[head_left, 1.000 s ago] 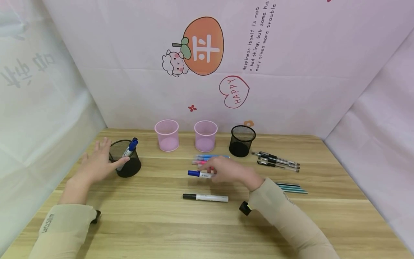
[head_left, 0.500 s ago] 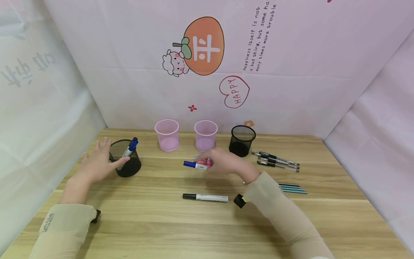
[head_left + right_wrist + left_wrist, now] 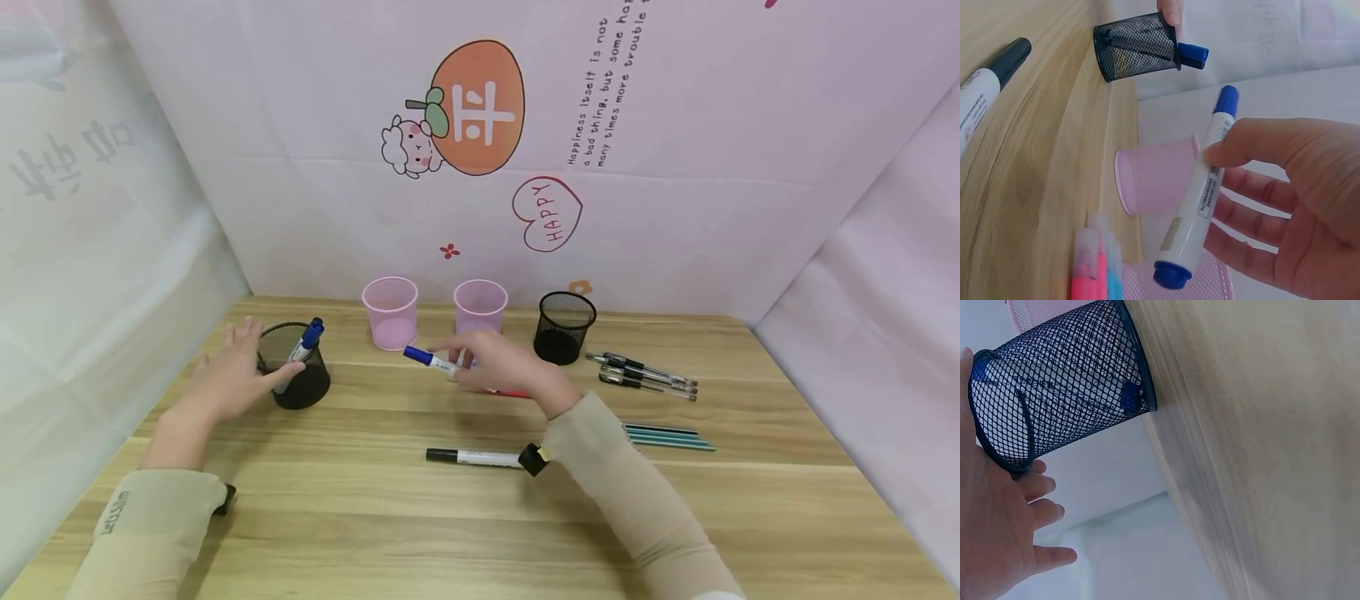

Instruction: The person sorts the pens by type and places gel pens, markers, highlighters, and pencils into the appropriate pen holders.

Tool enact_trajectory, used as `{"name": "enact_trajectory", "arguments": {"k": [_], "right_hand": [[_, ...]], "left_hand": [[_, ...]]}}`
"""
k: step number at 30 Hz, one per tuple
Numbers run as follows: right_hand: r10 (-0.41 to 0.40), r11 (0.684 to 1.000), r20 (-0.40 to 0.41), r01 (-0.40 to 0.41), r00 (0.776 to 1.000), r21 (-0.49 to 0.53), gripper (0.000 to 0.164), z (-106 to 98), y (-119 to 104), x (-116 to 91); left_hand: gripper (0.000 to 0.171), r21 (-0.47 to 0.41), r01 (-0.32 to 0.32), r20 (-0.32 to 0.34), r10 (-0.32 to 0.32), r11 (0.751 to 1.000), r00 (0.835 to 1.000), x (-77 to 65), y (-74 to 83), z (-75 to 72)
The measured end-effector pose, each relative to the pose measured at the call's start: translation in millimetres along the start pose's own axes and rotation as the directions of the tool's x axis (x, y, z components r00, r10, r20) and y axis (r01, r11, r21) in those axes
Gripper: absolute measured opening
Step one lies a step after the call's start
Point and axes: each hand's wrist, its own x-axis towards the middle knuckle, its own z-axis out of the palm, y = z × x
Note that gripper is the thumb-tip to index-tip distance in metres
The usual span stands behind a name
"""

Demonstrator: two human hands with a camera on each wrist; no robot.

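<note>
Right wrist view: my right grip (image 3: 1310, 194) pinches the blue marker (image 3: 1200, 194) above the tabletop (image 3: 1054, 175), apart from the black cup (image 3: 1138, 47) my spread left grip (image 3: 225, 375) touches, and could drop it should the pinch slacken.

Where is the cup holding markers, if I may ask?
In the head view, that black mesh cup stands leftmost of four, the left hand at its rim.

In the head view, the right hand's fingers (image 3: 453, 342) hide the lower part of a pink cup (image 3: 482, 310), and a black wrist device (image 3: 533, 459) covers the tail of the black-capped marker (image 3: 476, 457). The right wrist view's bottom edge cuts off the highlighters (image 3: 1089, 274); fine print on the blue-capped marker (image 3: 1196, 203) is illegible.
</note>
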Motion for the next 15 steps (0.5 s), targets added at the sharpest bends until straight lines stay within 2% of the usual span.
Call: {"name": "enact_trajectory", "arguments": {"k": [6, 11, 15], "right_hand": [[0.014, 0.992, -0.137, 0.004, 0.991, 0.127, 0.054, 4.6, -4.4, 14.5], [0.0, 0.985, -0.283, 0.048, 0.959, 0.164, 0.052, 11.2, -10.7, 27.9], [-0.029, 0.97, -0.364, 0.114, 0.931, 0.214, 0.049, 18.6, -16.2, 36.4]], "left_hand": [[0.115, -0.005, 0.0, -0.004, 0.0, 1.0, 1.0, 0.4, -0.2, 1.0], [0.115, -0.003, -0.002, -0.007, 0.002, 1.0, 1.0, 0.1, 0.6, 0.7], [0.115, -0.008, -0.001, -0.003, 0.001, 1.0, 1.0, -1.2, 1.7, 0.1]]}}
